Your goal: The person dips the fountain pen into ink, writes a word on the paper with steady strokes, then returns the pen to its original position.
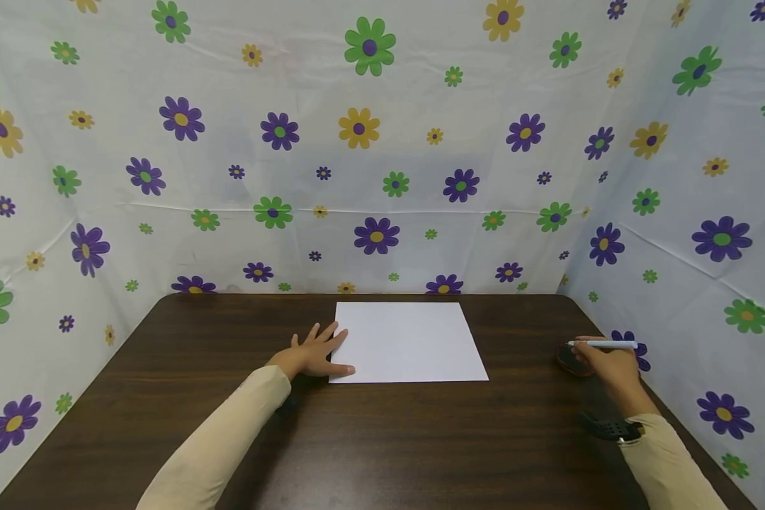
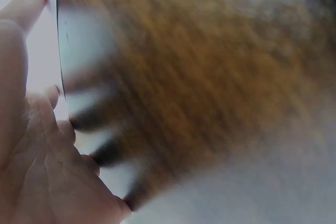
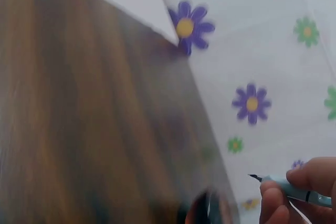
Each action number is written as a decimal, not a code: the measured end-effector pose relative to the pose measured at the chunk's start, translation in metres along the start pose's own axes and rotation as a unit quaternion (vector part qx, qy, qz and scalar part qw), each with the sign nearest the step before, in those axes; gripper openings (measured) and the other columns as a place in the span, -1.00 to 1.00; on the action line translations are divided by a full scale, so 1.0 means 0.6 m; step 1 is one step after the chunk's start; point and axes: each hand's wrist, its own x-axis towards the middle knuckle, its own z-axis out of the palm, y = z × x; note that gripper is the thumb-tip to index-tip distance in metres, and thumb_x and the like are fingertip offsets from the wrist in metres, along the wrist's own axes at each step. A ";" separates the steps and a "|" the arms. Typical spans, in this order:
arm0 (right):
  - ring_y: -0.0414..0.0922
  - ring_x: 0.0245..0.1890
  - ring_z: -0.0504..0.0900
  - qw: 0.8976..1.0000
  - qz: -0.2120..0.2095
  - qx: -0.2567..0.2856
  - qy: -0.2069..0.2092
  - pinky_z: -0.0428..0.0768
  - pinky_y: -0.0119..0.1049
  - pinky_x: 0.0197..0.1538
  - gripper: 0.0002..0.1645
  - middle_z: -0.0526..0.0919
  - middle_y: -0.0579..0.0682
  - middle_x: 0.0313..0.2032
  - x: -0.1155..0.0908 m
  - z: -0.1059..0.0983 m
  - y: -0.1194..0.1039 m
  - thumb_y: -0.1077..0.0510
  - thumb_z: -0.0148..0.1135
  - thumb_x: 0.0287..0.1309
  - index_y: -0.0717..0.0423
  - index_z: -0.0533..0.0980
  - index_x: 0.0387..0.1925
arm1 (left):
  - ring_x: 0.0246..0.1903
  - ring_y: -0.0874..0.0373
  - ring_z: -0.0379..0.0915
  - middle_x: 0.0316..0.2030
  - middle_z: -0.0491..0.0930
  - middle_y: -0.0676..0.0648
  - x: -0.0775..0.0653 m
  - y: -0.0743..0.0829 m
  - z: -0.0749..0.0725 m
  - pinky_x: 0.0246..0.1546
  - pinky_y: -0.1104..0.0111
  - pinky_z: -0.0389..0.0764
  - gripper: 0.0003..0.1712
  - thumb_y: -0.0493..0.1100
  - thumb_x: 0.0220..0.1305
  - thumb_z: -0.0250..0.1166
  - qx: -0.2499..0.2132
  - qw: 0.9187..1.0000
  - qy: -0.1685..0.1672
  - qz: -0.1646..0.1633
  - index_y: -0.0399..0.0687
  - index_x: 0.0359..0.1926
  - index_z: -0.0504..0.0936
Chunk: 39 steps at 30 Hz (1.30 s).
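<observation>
A blank white sheet of paper (image 1: 408, 343) lies flat on the dark wooden table (image 1: 433, 439). My left hand (image 1: 315, 354) rests at its left edge, fingers spread, with the thumb and a fingertip over the paper. In the left wrist view, the palm of that hand (image 2: 44, 166) shows beside the paper's edge (image 2: 44, 51). Well to the right of the sheet, my right hand (image 1: 617, 368) pinches a slim pale pen (image 1: 605, 344). Its dark pointed tip shows in the right wrist view, where the pen (image 3: 294, 190) sits between thumb and fingers, off the paper.
Just below the right hand is a dark rounded object (image 1: 572, 361) with a reddish edge; its kind is unclear. A white flower-printed cloth (image 1: 421, 156) hangs behind the table and along its sides. A dark watch (image 1: 612, 429) is on the right wrist.
</observation>
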 end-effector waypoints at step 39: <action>-0.23 -0.59 0.62 0.986 -0.089 0.051 -0.128 0.54 -0.43 -0.47 -0.82 0.70 0.01 -0.58 -0.006 0.401 -0.192 0.27 0.34 -0.03 0.25 0.70 -0.32 | 0.46 -0.25 -0.45 0.52 -0.24 -0.09 0.007 -0.008 0.007 0.26 -0.36 -0.40 0.08 0.45 0.11 0.17 -0.008 1.000 0.008 -0.007 0.16 0.51 -0.04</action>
